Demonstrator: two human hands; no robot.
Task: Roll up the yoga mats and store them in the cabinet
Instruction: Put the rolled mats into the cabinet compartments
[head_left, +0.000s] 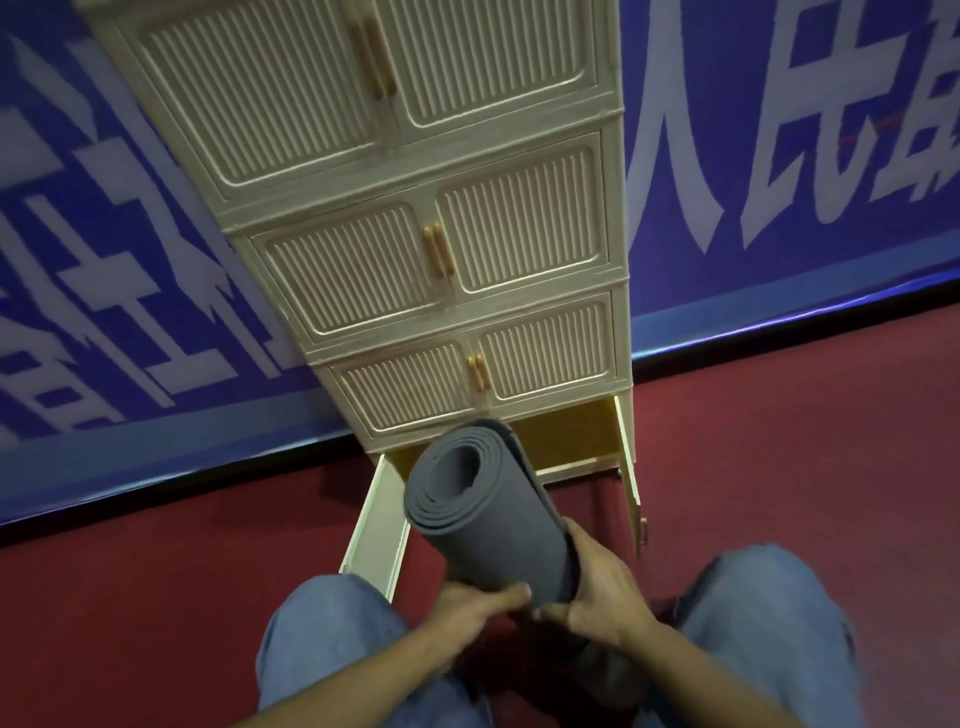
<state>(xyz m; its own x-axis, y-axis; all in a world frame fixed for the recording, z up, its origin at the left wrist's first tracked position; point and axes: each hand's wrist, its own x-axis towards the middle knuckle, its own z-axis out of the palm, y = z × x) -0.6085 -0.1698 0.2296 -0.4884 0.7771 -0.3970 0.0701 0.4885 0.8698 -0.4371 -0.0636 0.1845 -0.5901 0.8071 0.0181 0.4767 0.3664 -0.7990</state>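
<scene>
A rolled dark grey yoga mat (488, 514) points with its open spiral end toward the cream cabinet (415, 249). My left hand (475, 605) grips the near end of the roll from the left and underneath. My right hand (597, 592) wraps the same end from the right. The cabinet's lowest compartment (566, 434) stands open, showing a yellow inside, with its left door (376, 525) and right door (631, 467) swung out toward me. The mat's far end hovers just in front of that opening.
The upper cabinet doors with wooden handles (439, 249) are closed. A blue wall banner (779, 156) with white characters runs behind the cabinet. Dark red floor (156, 597) lies all around. My knees in blue jeans (332, 634) sit on either side of the mat.
</scene>
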